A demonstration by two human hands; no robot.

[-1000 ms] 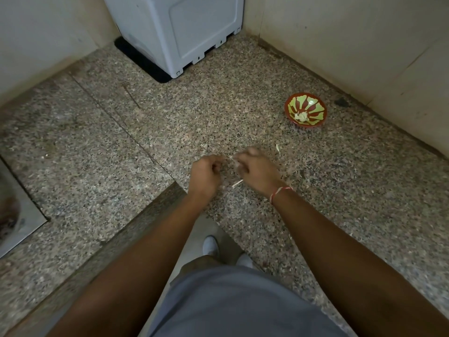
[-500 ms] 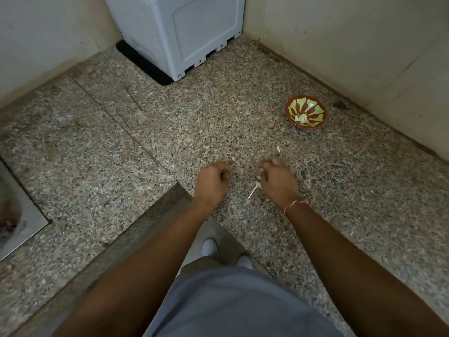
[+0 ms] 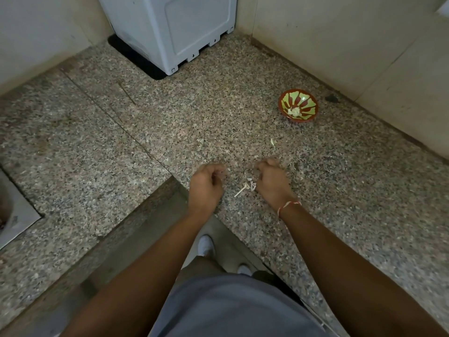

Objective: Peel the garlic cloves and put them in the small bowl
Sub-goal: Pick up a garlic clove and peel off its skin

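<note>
Both hands, the left [image 3: 206,184] and the right [image 3: 273,182], show only their backs near the desk [image 3: 243,122] edge, fingers curled under, so whether either holds a clove cannot be told. The pale lump in the bowl [image 3: 298,108] is too small to count as cloves. The white box [image 3: 170,27] beyond the hands is cut off by the top edge. The sink [image 3: 14,215] left of the hands runs off the frame.
</note>
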